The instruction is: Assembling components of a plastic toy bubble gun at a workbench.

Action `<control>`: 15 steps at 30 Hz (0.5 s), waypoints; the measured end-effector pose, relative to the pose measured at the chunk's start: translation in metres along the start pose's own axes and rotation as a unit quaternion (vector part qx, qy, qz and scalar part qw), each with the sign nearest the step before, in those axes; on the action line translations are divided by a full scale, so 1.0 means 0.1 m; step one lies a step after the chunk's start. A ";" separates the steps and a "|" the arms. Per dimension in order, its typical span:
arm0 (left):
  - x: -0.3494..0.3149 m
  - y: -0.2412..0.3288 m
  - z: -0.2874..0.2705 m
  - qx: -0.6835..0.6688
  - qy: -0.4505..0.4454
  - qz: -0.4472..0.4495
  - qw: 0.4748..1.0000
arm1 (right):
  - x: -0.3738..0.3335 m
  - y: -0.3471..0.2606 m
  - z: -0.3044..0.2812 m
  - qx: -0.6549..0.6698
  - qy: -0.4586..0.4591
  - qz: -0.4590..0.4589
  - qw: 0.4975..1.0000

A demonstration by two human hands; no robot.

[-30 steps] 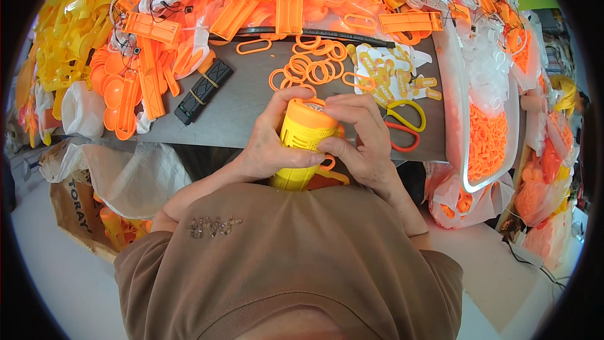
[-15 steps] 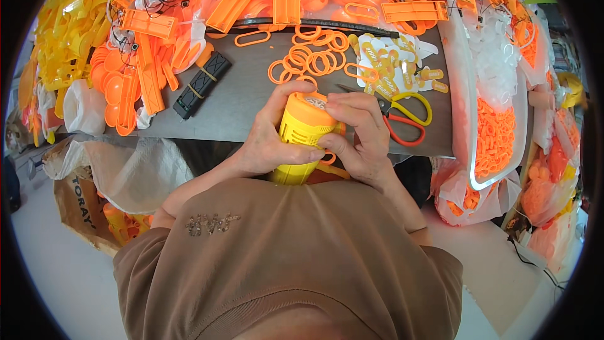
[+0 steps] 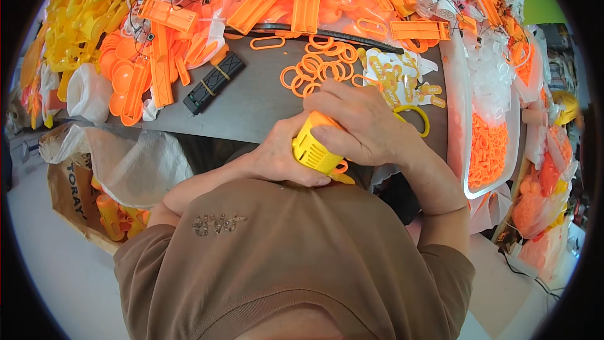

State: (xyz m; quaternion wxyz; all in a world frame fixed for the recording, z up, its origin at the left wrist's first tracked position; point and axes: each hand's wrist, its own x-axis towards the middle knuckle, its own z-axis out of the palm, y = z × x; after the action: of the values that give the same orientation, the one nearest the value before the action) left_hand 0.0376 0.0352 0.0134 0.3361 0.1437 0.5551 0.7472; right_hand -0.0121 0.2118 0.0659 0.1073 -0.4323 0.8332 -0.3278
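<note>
Between both hands, yellow housing [image 3: 313, 147] tilted.

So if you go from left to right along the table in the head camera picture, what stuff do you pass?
Heap of yellow plastic parts → white bag → black ridged bar → loose orange rings → yellow ring → white tray of small orange pieces. Nearer, both hands hold a yellow ribbed piece.

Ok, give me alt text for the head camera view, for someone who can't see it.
Both hands grip a yellow ribbed plastic part over the near edge of a grey table, the left hand beneath it and the right hand on top. Loose orange rings and heaps of orange and yellow plastic parts lie beyond.
</note>
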 end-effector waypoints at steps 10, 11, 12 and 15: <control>0.09 0.04 -0.10 0.046 -0.070 0.003 0.997 | 0.01 0.00 -0.08 -0.040 -0.036 -0.034 0.998; 0.10 0.10 -0.09 0.044 -0.055 0.033 0.997 | -0.01 0.01 -0.10 -0.032 0.001 -0.044 0.999; 0.11 0.15 -0.10 0.043 -0.043 0.064 0.996 | -0.02 0.02 -0.14 -0.026 0.039 -0.053 0.997; 0.03 0.26 -0.21 0.054 0.038 0.061 0.996 | -0.10 0.18 -0.27 0.034 0.166 -0.030 0.985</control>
State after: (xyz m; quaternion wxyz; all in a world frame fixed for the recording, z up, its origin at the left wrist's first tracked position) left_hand 0.0145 0.0179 0.0297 0.2605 0.1665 0.5971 0.7402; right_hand -0.0298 0.2396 0.0739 -0.0276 -0.3926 0.8144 -0.4264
